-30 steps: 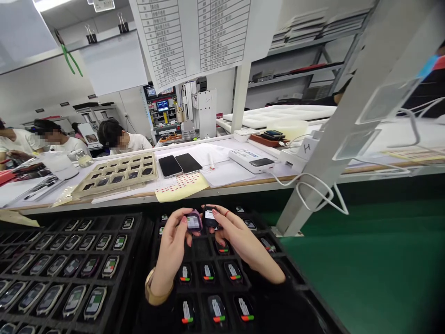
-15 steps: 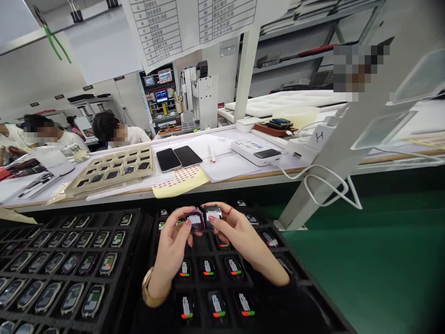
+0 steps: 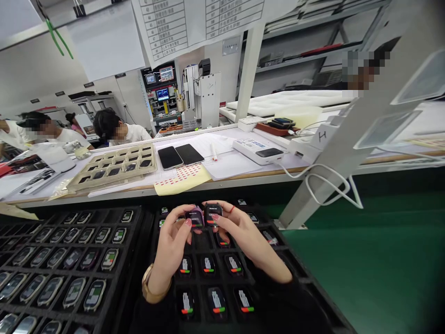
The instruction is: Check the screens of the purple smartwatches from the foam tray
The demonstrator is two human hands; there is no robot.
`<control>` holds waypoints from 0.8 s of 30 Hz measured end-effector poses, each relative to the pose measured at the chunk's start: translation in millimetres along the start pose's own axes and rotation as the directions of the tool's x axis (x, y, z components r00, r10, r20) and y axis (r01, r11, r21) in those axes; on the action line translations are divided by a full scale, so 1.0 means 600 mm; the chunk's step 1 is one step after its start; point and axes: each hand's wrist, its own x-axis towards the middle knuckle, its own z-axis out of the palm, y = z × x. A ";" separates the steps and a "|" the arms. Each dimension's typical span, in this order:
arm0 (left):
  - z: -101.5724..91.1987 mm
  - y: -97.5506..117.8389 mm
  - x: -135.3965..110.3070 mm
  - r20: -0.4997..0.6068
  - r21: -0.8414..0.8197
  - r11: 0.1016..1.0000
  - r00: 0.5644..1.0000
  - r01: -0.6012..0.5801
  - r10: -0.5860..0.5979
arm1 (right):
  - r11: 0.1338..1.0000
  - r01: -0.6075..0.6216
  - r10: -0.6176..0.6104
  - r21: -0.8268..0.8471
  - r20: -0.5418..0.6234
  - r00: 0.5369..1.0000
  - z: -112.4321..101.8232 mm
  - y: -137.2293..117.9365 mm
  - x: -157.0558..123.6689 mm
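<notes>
My left hand [image 3: 174,236] is closed on a purple-edged smartwatch case [image 3: 195,218], thumb at its lit screen. Beside it, my right hand [image 3: 236,227] grips a black smartwatch case [image 3: 212,213], with the thumb on the lower part of its screen. The two watches are held side by side, screens facing me. Both displays are dark with a little text and a coloured strip at the bottom. Below the hands lies a black compartment tray [image 3: 196,290] holding several watch cases, such as a lit watch [image 3: 217,301] showing white text over a red and green bar.
Another black tray [image 3: 114,273] full of watches lies to the left. On the bench behind are a beige tray [image 3: 78,183], two phones [image 3: 170,157], a marker [image 3: 213,152] and a white box [image 3: 259,152]. A white post [image 3: 323,153] with cables stands at right. Co-workers sit beyond.
Both watch screens have switched from a pale text page to a dark page with a coloured strip. The hands keep nearly the same place; the camera view has shifted slightly.
</notes>
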 end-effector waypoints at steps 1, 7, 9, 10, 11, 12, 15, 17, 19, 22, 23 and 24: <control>0.001 0.001 0.000 -0.005 -0.008 1.000 1.000 0.000 0.000 | 1.000 -0.007 0.007 -0.013 0.007 1.000 0.001 0.000 0.000; 0.006 0.004 0.000 -0.059 -0.004 1.000 0.998 0.026 -0.026 | 1.000 -0.001 0.003 -0.029 0.060 0.998 0.002 -0.007 -0.002; 0.006 0.005 -0.002 -0.058 -0.004 0.999 0.998 0.033 -0.033 | 1.000 0.003 -0.004 0.010 0.093 0.996 -0.002 -0.009 -0.006; 0.005 0.007 -0.004 -0.060 -0.005 0.999 0.998 0.033 -0.033 | 0.999 0.001 -0.005 0.035 0.114 0.993 -0.004 -0.010 -0.008; 0.004 0.008 -0.005 -0.065 -0.007 1.000 0.997 0.030 -0.030 | 0.998 0.000 -0.008 0.061 0.134 0.991 -0.006 -0.012 -0.011; 0.003 0.010 -0.007 -0.072 -0.008 1.000 0.997 0.027 -0.028 | 0.996 -0.001 -0.012 0.086 0.152 0.988 -0.008 -0.014 -0.014; -0.003 0.020 -0.015 -0.091 -0.021 0.999 0.995 0.033 -0.034 | 0.993 0.026 -0.047 0.115 0.185 0.982 -0.009 -0.028 -0.028; -0.009 0.031 -0.023 -0.062 -0.031 0.998 0.996 0.055 -0.056 | 0.991 0.110 -0.121 0.072 0.162 0.979 -0.004 -0.043 -0.046; -0.015 0.047 -0.035 -0.017 -0.030 0.997 0.997 0.077 -0.078 | 0.968 0.249 -0.245 -0.012 0.133 0.960 0.007 -0.057 -0.074; -0.020 0.074 -0.058 0.000 -0.003 0.998 0.998 0.065 -0.065 | 0.937 0.328 -0.307 -0.118 0.169 0.937 0.031 -0.055 -0.128; -0.020 0.082 -0.068 0.006 -0.002 0.999 0.999 0.042 -0.042 | 0.948 0.290 -0.267 -0.129 0.170 0.949 0.039 -0.046 -0.146; -0.019 0.090 -0.078 0.031 -0.013 1.000 0.999 0.011 -0.010 | 0.963 0.231 -0.207 -0.139 0.168 0.964 0.047 -0.033 -0.163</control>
